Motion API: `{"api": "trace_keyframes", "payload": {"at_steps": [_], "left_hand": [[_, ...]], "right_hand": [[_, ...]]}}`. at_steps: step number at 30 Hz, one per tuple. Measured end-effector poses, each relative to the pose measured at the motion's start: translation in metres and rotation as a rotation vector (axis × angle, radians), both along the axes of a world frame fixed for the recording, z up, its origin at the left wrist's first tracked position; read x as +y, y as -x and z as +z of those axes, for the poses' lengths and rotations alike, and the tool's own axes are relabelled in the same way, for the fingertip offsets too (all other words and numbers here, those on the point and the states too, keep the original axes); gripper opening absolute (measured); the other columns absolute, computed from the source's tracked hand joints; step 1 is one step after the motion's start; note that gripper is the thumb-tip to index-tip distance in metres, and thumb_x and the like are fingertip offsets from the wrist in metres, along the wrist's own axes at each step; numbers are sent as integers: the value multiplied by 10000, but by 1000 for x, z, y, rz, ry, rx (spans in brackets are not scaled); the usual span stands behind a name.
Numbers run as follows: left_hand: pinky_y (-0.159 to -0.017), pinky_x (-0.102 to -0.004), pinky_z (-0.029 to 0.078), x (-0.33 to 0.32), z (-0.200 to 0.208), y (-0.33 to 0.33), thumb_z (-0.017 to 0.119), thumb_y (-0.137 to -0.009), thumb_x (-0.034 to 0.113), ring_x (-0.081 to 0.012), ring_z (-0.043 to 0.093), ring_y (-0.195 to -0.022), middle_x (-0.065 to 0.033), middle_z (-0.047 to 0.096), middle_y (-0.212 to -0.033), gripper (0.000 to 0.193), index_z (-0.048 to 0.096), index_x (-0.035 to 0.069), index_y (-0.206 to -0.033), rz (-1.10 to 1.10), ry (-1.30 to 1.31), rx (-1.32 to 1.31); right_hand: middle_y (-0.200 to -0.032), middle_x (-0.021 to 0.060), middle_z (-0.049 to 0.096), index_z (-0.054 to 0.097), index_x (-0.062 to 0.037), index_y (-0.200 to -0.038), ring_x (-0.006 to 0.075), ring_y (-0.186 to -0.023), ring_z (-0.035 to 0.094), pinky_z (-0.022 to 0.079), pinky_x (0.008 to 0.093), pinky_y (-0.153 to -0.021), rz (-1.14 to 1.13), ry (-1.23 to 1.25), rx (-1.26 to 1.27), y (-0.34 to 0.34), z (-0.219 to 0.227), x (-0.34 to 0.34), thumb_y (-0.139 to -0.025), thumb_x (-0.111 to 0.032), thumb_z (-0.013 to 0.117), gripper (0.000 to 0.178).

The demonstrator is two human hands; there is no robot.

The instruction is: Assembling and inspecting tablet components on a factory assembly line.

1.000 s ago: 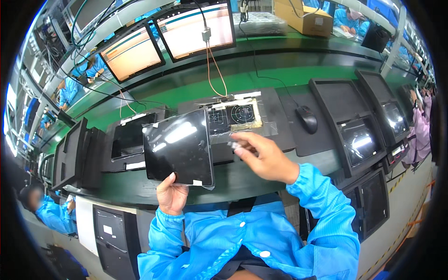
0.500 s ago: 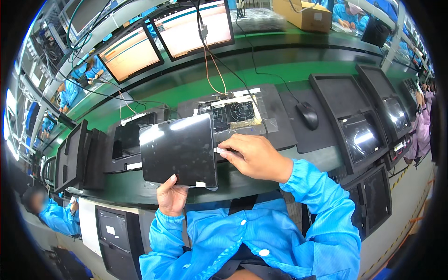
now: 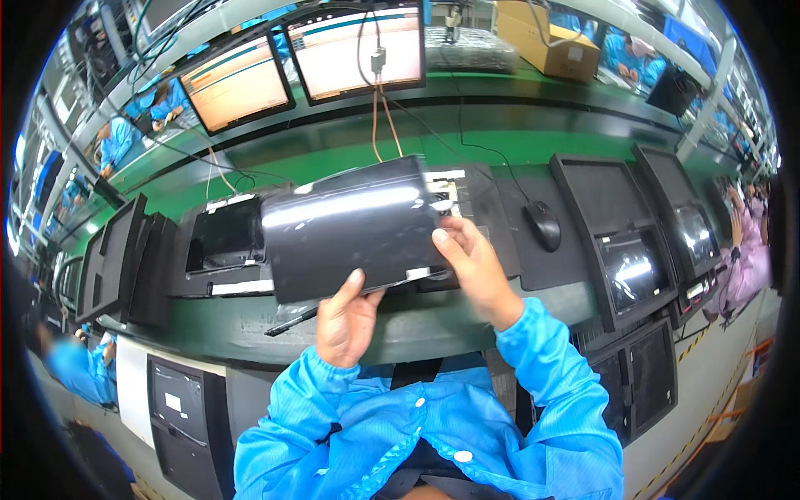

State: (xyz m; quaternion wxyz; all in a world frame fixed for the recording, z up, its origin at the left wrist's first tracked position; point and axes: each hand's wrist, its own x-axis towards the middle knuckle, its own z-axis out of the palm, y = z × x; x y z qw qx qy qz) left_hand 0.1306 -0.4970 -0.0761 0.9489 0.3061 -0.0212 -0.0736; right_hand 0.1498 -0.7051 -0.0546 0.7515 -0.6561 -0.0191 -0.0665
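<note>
A black tablet (image 3: 354,225) with a glossy screen and a small white label on its lower edge is held up above the bench, tilted. My left hand (image 3: 346,321) grips its lower edge, thumb on the front and fingers behind. At the right edge, my right hand (image 3: 477,262) closes on the tablet with the thumb in front. The tablet partly hides a dark foam fixture (image 3: 479,196) behind it. Left of it, another dark panel (image 3: 223,242) lies on a foam pad. A thin black pen-like stick (image 3: 292,322) lies below the tablet.
A black mouse (image 3: 543,226) rests on a dark mat. Foam trays (image 3: 602,196) holding dark panels stand at right; more trays (image 3: 117,258) are stacked at left. Two monitors (image 3: 354,54), hanging cables (image 3: 377,117) and a cardboard box (image 3: 554,46) are at the back. Co-workers sit farther off.
The tablet has shifted right and tipped, its right side higher. My right hand has gone from a white plug at the tablet's side to gripping its right edge. The left hand moved right with it.
</note>
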Motion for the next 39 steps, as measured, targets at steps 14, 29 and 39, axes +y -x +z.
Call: {"api": "trace_keyframes", "payload": {"at_steps": [14, 29, 39], "left_hand": [[-1171, -553, 324, 40, 25, -73, 703, -650, 871, -392, 522, -1298, -212, 612, -1305, 1078, 656, 8, -1293, 323, -1963, -959], [-1235, -624, 230, 54, 3, -114, 869, -629, 640, -363, 610, -1232, -220, 653, -1213, 869, 729, -51, -1137, 268, -2013, -1112], [-1220, -622, 268, 55, -9, -113, 893, -617, 586, -392, 626, -1176, -248, 649, -1186, 811, 735, -32, -1119, 319, -1872, -1143]], "right_hand": [[-1151, 82, 724, 635, 2, -1276, 206, -955, 719, 597, 380, -847, 142, -222, 352, -30, -35, -91, -1053, -263, 607, 348], [-1016, 112, 620, 738, -43, -1181, 289, -961, 632, 542, 403, -775, -195, 1294, -336, -3, -33, -77, -796, -364, 856, 515], [-1033, 107, 627, 750, -79, -1172, 269, -846, 656, 544, 395, -709, -218, 1275, -356, -9, -44, -78, -774, -344, 880, 495]]}}
